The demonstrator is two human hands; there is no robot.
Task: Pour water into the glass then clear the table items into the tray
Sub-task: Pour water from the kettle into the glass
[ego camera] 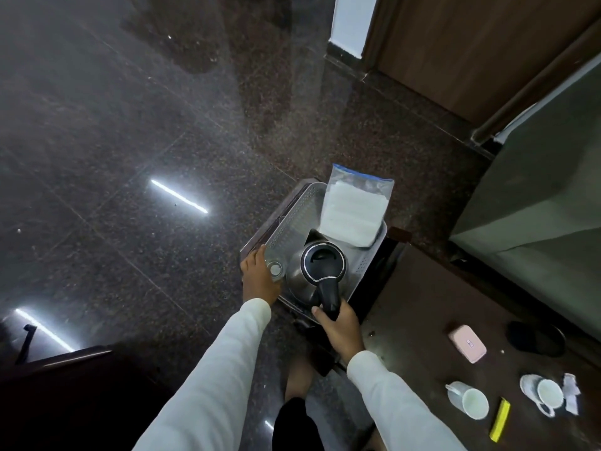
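The tray (286, 219) held the kettle (317, 271) at its near end, the glass (275, 270) just left of it, and the bag (353, 209) behind. Two cups (468, 400) stood on the table (422, 304) to the right.

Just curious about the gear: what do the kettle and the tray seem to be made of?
Kettle: body looks like brushed steel, with a dull grey sheen; lid and handle look like glossy black plastic. Tray: probably pale plastic, matte and perforated with small holes, though coated metal is possible.

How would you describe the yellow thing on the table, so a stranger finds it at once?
Look at the dark table on the right, near its closest edge. Between the two white cups lies the yellow packet: the only bright, long, flat thing there.
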